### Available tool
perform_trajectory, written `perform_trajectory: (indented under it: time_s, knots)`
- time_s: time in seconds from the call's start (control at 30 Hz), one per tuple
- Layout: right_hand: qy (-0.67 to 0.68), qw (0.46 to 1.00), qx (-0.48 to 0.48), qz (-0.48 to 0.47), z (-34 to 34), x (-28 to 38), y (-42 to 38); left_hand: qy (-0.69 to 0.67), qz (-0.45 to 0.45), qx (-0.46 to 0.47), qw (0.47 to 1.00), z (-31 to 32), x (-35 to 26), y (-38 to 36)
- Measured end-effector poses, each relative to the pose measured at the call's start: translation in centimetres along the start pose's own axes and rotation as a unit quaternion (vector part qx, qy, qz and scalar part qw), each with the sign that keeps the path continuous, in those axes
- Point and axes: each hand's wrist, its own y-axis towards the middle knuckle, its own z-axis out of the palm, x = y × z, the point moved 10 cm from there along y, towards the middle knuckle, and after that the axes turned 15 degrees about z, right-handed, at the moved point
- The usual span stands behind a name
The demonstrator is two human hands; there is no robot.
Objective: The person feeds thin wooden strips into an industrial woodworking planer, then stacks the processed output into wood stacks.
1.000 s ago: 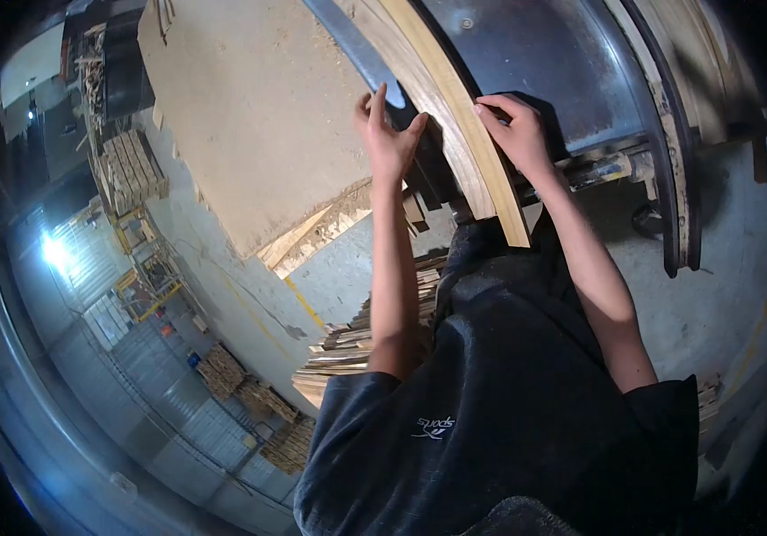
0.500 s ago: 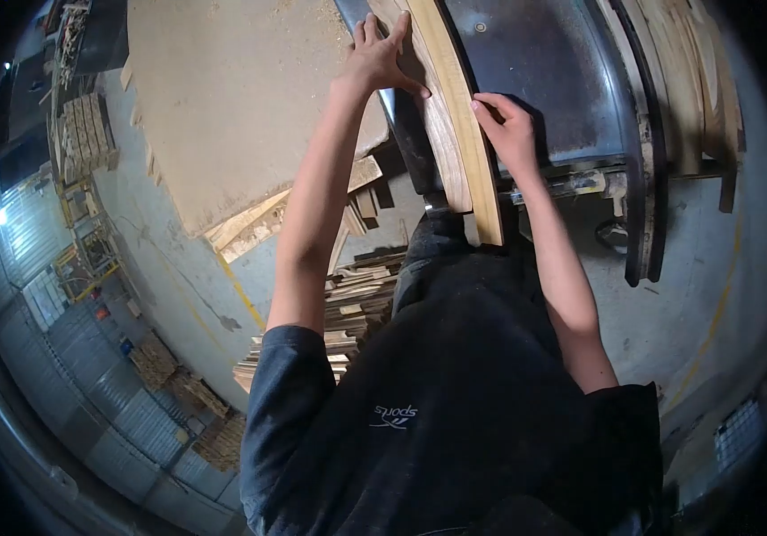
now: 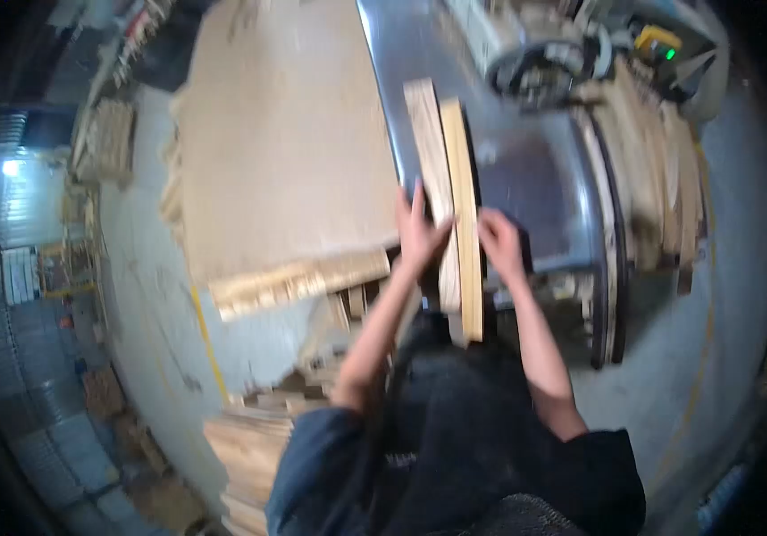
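Note:
Two long wooden strips lie side by side on the dark metal machine table, close together near my body and slightly apart at the far end. The left wooden strip is grainy and pale brown, and the right wooden strip is more yellow. My left hand straddles the left strip, thumb across its top and fingers at its outer edge. At the outer edge of the yellow strip, my right hand pinches with thumb and curled fingers. Motion blur softens the fingertips.
A large flat board spans the left side, with a rough timber piece along its near edge. Stacked wood stands at lower left. A machine motor sits at the back, and more boards lean at right.
The view has tilted up, showing the strips' far ends and the machine behind. My left hand has come nearer my body along the left strip. A gap shows between the strips' far ends.

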Motion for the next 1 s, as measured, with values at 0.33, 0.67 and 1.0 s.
perform_trajectory:
  time_s: [0.33, 0.67, 1.0]
  knots:
    - [-0.001, 1.0, -0.025, 0.001, 0.3, 3.5, -1.3, -0.286, -0.206, -0.126, 0.927, -4.8, 10.2, 0.1]
    - [0.006, 0.991, -0.126, 0.051, -0.8, 0.7, -0.9, -0.4, -0.198, -0.246, 0.861, -14.2, 23.4, 10.7]
    - [-0.045, 0.978, -0.201, 0.025, -1.2, -1.1, -0.1, -0.707, -0.331, -0.113, 0.614, -12.4, 24.2, 11.1]
